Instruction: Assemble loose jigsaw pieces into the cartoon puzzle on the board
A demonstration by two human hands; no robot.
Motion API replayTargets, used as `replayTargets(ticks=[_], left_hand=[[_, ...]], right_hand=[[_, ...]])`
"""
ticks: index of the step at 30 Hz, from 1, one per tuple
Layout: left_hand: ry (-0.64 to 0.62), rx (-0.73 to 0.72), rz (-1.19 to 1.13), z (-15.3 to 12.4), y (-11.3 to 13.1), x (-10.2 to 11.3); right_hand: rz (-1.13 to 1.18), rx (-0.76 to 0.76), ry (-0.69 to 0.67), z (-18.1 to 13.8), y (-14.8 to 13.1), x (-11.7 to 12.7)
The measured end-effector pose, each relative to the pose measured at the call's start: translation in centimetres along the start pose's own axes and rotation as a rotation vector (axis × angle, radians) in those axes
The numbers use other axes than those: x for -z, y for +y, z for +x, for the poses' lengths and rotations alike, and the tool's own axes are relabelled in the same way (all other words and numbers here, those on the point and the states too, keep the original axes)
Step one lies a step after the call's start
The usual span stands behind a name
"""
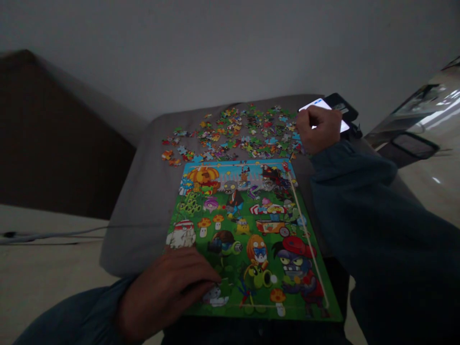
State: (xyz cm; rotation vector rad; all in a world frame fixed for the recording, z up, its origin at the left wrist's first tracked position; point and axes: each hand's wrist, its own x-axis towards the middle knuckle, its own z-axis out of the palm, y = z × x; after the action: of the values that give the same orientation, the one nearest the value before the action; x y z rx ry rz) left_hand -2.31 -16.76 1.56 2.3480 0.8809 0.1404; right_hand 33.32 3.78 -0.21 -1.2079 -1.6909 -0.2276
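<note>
A colourful cartoon puzzle board (pixel 251 230) lies on a grey cushioned surface (pixel 147 201) in front of me. My left hand (pixel 168 287) rests flat on the board's near left corner, fingers stretched out and holding nothing. Beyond the board lies a spread of several loose puzzle pieces (pixel 233 132). At the far right my right hand (pixel 318 128) is curled with fingers closed over a lit phone (pixel 323 108), which sits on a black object (pixel 343 110).
A dark brown piece of furniture (pixel 53 139) stands at the left. Cables (pixel 46 235) run across the pale floor at the left. A glossy surface with a dark-rimmed object (pixel 413 143) is at the right. A plain wall fills the back.
</note>
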Motion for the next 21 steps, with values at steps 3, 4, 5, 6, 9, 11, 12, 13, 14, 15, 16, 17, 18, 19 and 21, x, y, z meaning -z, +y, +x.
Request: replayTargets(ticks=[3, 4, 5, 6, 9, 11, 12, 13, 14, 15, 16, 17, 18, 19, 21], left_hand=[[0.013, -0.049, 0.016, 0.1, 0.3, -0.4], [0.023, -0.061, 0.026, 0.1, 0.4, -0.5], [0.034, -0.071, 0.038, 0.2, 0.5, -0.7], [0.043, -0.075, 0.049, 0.2, 0.7, -0.9], [0.069, -0.079, 0.090, 0.2, 1.1, -1.4], [0.073, -0.075, 0.117, 0.0, 1.2, -1.6], [0.076, -0.073, 0.129, -0.1, 1.1, -1.6], [0.086, -0.072, 0.140, -0.2, 1.0, -1.5], [0.099, -0.067, 0.148, -0.3, 0.8, -1.3], [0.122, -0.062, 0.155, -0.3, 0.6, -0.9], [0.154, -0.057, 0.161, -0.2, 0.4, -0.4], [0.190, -0.050, 0.164, 0.0, 0.2, 0.2], [0.235, -0.045, 0.163, 0.3, 0.1, 0.8], [0.278, -0.045, 0.160, 0.9, 0.1, 1.5], [0.369, -0.074, 0.130, 2.6, 0.7, 2.6]], right_hand=[[-0.004, 0.014, 0.011, 0.0, 0.0, 0.0], [-0.003, 0.019, 0.015, 0.0, 0.0, -0.1], [0.001, 0.022, 0.020, 0.0, 0.0, -0.1], [0.008, 0.021, 0.023, 0.0, 0.0, -0.2], [0.035, 0.001, 0.024, -0.1, 0.1, -0.3], [0.042, -0.009, 0.024, -0.1, 0.2, -0.3], [0.043, -0.009, 0.023, 0.0, 0.1, -0.3], [0.040, -0.005, 0.022, 0.0, 0.1, -0.3], [0.035, -0.001, 0.020, 0.0, 0.0, -0.3], [0.029, 0.004, 0.020, 0.0, 0.0, -0.2], [0.023, 0.009, 0.022, 0.1, -0.1, -0.2], [0.018, 0.017, 0.025, 0.1, -0.1, -0.2], [0.017, 0.025, 0.026, 0.1, -0.2, -0.2], [0.018, 0.033, 0.028, 0.0, -0.2, -0.2], [0.022, 0.040, 0.031, 0.0, -0.2, -0.2]])
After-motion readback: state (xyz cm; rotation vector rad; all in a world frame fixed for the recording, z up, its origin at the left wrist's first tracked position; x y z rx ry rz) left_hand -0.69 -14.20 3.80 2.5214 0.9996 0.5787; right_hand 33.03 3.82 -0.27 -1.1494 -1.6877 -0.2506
